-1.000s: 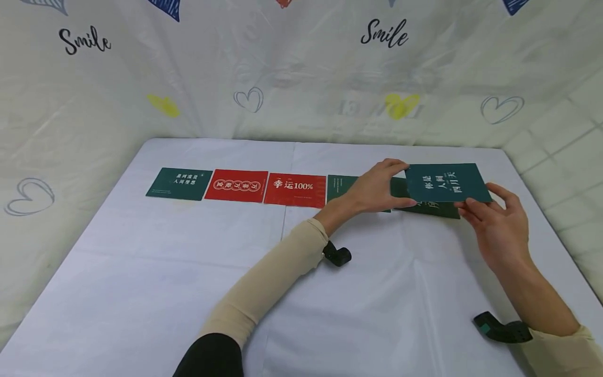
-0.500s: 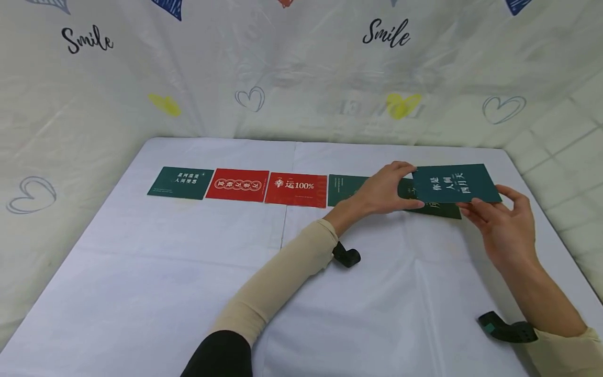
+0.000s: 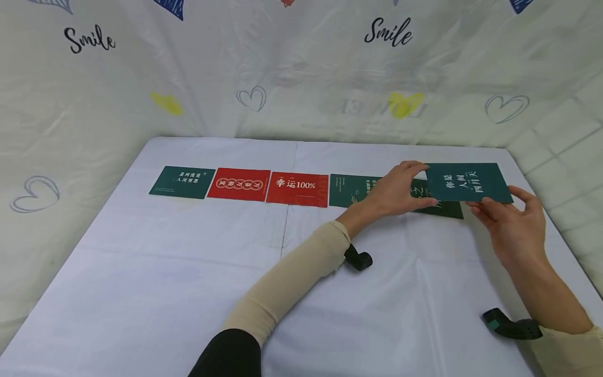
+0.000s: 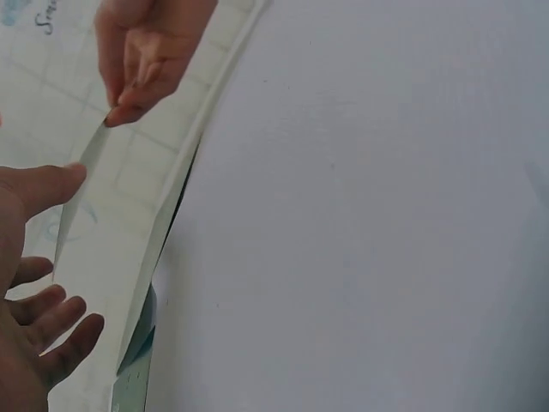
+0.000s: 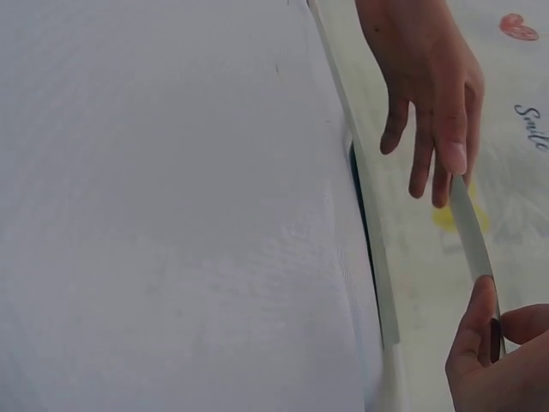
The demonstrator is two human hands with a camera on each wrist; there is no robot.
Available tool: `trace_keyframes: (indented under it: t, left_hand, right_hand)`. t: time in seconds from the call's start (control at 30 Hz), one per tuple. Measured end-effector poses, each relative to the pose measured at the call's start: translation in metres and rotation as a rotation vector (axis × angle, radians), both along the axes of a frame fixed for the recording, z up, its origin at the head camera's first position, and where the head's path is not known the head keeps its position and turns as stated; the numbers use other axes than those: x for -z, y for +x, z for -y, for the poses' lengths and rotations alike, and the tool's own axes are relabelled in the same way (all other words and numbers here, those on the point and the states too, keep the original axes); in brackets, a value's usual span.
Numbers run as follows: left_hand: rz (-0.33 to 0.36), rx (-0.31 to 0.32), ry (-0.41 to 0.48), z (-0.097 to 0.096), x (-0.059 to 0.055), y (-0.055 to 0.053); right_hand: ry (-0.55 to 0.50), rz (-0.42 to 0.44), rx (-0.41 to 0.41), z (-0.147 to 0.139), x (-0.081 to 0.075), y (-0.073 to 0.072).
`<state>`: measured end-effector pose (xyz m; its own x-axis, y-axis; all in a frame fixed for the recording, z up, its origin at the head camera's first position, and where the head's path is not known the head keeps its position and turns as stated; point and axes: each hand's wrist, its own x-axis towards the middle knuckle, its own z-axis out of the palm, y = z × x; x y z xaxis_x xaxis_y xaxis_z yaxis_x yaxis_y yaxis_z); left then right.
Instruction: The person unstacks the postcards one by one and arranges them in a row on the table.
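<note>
A green card (image 3: 485, 183) with white Chinese characters is held raised above the table, between both hands. My left hand (image 3: 398, 189) pinches its left edge, other fingers spread in the left wrist view. At its lower right corner, my right hand (image 3: 520, 230) pinches it between thumb and fingers. Seen nearly edge-on, the card (image 5: 472, 232) bows slightly in the right wrist view. Beneath it lies a darker green card (image 3: 443, 209), partly covered. Another green card (image 3: 348, 191) lies to the left, its right part hidden by my left hand.
The row on the white table (image 3: 198, 272) continues left with a red card (image 3: 297, 189), a second red card (image 3: 239, 184) and a green card (image 3: 182, 183). A printed pale curtain (image 3: 320, 63) stands behind. Black straps (image 3: 511, 325) sit at the wrists.
Both hands and the raised green card have moved steadily to the right. More print on the green card beside my left hand now shows. The cards on the table have stayed put.
</note>
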<state>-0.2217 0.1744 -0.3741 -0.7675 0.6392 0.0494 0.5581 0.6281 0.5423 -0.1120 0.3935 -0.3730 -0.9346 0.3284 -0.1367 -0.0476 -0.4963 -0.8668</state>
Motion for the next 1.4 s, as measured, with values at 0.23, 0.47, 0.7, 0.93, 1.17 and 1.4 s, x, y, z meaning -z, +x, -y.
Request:
trace_keyframes:
  t: [0.23, 0.47, 0.7, 0.93, 1.17, 1.4]
  left_hand:
    - [-0.033, -0.064, -0.015, -0.015, -0.002, 0.003]
    - [-0.003, -0.097, -0.018, -0.033, -0.003, 0.010]
    - [-0.020, -0.128, -0.010, -0.042, -0.003, 0.015]
    - [0.001, -0.143, 0.028, -0.051, -0.002, 0.022]
    - [0.010, -0.189, 0.092, -0.057, 0.004, 0.027]
    - [0.013, -0.185, 0.054, -0.065, 0.003, 0.029]
  right_hand:
    - [0.029, 0.048, 0.060, -0.007, -0.002, -0.002]
    - [-0.032, 0.031, 0.086, -0.015, -0.003, -0.001]
    - [-0.023, 0.051, 0.095, -0.021, -0.002, -0.003]
    - [-0.022, 0.060, 0.107, -0.026, -0.001, 0.000]
    - [0.031, 0.084, 0.136, -0.030, 0.003, 0.000]
    - [0.029, 0.099, 0.151, -0.034, 0.003, 0.001]
